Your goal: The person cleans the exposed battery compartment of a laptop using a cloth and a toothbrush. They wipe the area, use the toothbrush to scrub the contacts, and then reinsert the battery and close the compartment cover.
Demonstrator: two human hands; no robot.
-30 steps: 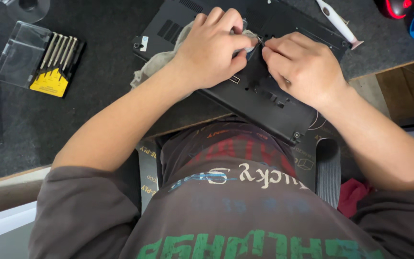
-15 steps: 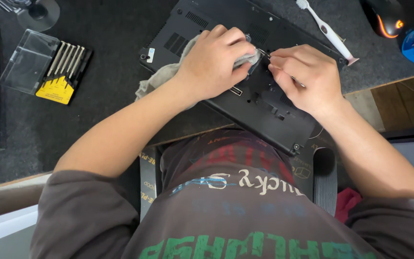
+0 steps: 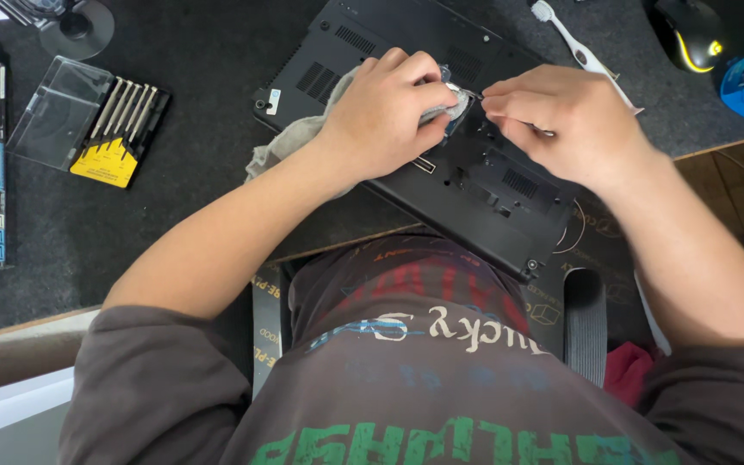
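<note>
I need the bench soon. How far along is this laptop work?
Done: the laptop lies underside up, with the screwdriver set opened. In hand: the left hand presses a grey cloth while the right hand works a thin tool. Left: bottom cover is still on.

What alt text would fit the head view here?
Two bare hands work on an upturned black laptop: the left hand presses a grey cloth on it, the right hand pinches a thin tool. A screwdriver set lies left, a white toothbrush behind.

Single head-worn view, looking steeply down, close over the desk (image 3: 174, 207)
</note>
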